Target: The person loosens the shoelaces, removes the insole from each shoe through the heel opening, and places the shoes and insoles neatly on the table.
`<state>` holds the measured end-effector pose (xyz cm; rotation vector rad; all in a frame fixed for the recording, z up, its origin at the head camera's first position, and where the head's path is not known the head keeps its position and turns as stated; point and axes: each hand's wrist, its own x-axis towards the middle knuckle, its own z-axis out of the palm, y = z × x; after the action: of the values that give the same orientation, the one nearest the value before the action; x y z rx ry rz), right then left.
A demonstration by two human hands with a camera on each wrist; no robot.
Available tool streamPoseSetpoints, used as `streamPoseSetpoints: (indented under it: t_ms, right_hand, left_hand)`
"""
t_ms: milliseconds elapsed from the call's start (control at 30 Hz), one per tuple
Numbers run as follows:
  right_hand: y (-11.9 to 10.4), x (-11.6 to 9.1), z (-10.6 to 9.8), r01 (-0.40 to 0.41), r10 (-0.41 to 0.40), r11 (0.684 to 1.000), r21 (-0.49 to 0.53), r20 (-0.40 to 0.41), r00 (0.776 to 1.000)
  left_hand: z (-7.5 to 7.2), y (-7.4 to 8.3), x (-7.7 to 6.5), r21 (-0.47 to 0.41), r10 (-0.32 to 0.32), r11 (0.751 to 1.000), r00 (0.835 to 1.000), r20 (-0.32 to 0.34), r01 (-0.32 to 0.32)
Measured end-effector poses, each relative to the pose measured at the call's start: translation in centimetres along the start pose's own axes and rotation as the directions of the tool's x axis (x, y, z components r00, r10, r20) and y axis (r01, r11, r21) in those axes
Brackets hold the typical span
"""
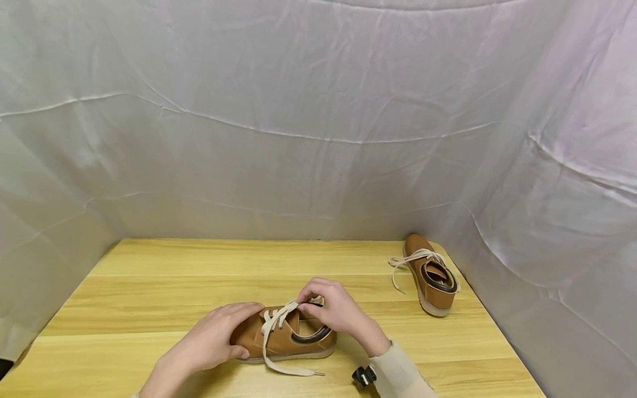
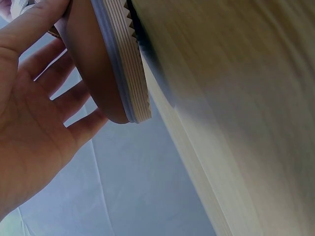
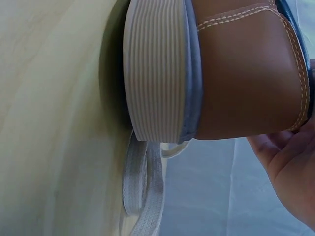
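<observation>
Sole down on the wood-grain table before me sits a brown lace-up shoe, toe to my left, with its matching shoe well apart toward the far right. My left hand grasps the toe, thumb on the near side, while my right hand pinches the cream shoelace, whose loose end trails nearest me.

There are two laced shoes – and one wooden table
</observation>
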<state>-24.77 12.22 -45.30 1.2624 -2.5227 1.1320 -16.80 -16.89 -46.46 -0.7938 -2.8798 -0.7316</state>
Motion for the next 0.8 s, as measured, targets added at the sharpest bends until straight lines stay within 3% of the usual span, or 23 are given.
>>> streamPoseSetpoints:
  t_ms: [400,800]
  right_hand:
    - [0.2,0.0,-0.8,-0.008,0.008,1.0,-0.013,0.001,1.0]
    - [1.1,-0.2,-1.9,0.056,-0.062,0.992,-0.111,-0.058,0.996]
  left_hand:
    - [-0.1,0.1,-0.1,0.009,0.005,1.0,1.0,-0.003,-0.005]
    - [0.0,0.0,0.0,0.015,0.003,1.0,1.0,-0.003,-0.003]
